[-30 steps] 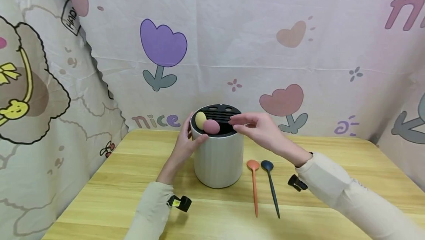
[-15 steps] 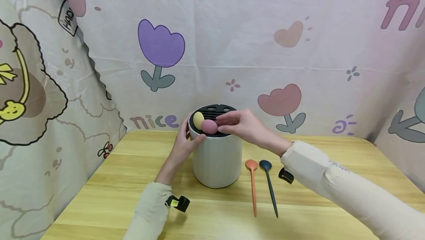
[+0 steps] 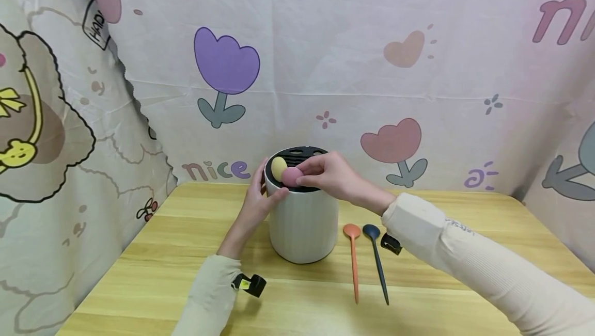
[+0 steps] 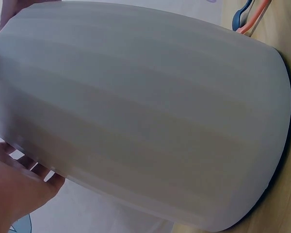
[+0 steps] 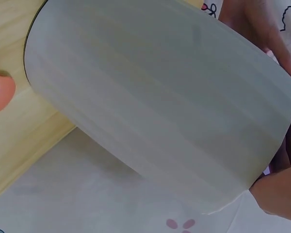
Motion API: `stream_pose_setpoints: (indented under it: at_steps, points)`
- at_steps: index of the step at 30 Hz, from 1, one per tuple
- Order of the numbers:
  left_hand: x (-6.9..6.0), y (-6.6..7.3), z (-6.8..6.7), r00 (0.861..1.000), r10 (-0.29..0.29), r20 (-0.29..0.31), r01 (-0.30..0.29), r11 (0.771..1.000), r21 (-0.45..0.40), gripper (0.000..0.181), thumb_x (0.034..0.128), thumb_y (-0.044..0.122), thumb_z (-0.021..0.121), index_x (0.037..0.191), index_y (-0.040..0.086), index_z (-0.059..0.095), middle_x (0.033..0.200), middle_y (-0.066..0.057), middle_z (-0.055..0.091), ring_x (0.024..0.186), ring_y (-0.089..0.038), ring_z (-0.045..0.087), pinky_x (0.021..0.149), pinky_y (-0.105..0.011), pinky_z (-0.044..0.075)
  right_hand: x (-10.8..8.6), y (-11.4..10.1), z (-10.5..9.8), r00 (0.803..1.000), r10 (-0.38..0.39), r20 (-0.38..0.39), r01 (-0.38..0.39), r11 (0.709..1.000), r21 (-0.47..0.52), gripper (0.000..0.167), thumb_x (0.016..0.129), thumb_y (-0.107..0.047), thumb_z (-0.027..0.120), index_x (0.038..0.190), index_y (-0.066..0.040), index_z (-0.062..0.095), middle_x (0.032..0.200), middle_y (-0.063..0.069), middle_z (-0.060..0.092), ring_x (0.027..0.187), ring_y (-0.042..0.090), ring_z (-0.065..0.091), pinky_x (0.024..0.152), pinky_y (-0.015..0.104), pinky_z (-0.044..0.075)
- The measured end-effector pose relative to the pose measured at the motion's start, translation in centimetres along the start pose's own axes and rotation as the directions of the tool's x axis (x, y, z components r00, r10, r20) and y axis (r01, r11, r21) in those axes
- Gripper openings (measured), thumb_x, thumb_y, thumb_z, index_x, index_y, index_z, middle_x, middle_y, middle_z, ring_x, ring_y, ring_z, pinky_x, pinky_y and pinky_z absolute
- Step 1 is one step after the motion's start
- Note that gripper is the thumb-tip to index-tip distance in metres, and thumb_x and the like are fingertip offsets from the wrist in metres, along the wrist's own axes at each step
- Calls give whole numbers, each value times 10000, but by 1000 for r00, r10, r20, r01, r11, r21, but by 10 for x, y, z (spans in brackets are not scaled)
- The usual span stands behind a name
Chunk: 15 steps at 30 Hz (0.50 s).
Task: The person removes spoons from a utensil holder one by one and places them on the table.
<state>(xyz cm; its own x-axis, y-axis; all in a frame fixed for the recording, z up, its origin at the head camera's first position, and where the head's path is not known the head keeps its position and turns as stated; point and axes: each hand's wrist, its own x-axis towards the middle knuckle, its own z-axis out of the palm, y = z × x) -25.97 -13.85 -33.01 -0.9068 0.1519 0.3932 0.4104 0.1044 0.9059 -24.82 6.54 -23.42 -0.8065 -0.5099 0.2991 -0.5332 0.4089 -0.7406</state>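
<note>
A whitish ribbed utensil holder (image 3: 304, 227) with a black slotted top (image 3: 307, 150) stands upright on the table. My left hand (image 3: 259, 197) grips its upper left side, thumb at the front rim. At the top, my right hand (image 3: 331, 175) pinches the rounded head of a pink spoon (image 3: 290, 177). Beside that head, a yellow spoon (image 3: 279, 169) shows its oval head. Both handles are hidden, seemingly down inside the holder. The holder (image 4: 145, 116) fills most of the left wrist view, and its wall (image 5: 160, 107) hides both spoons in the right wrist view.
Right of the holder, an orange spoon (image 3: 354, 264) and a dark blue spoon (image 3: 379, 264) lie side by side on the wooden table (image 3: 186, 284). A printed cloth (image 3: 316, 42) hangs behind the table.
My right hand has moved left across the holder's top, and its fingers have closed on the pink spoon's head. My left hand keeps its hold on the holder.
</note>
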Motion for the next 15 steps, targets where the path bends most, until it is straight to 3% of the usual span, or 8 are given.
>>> stream_pose_setpoints:
  at_steps: [15]
  points:
    - [2, -1, 1, 1000, 14, -7, -14, 1000, -14, 1180, 694, 711, 708, 1546, 106, 160, 1569, -104, 210, 1411, -280, 226, 1136, -522, 185, -2, 1, -6, 1000, 14, -2, -14, 1000, 15, 232, 873, -30, 696, 1089, 55, 692, 1006, 136, 715, 967, 214, 679, 828, 318, 540]
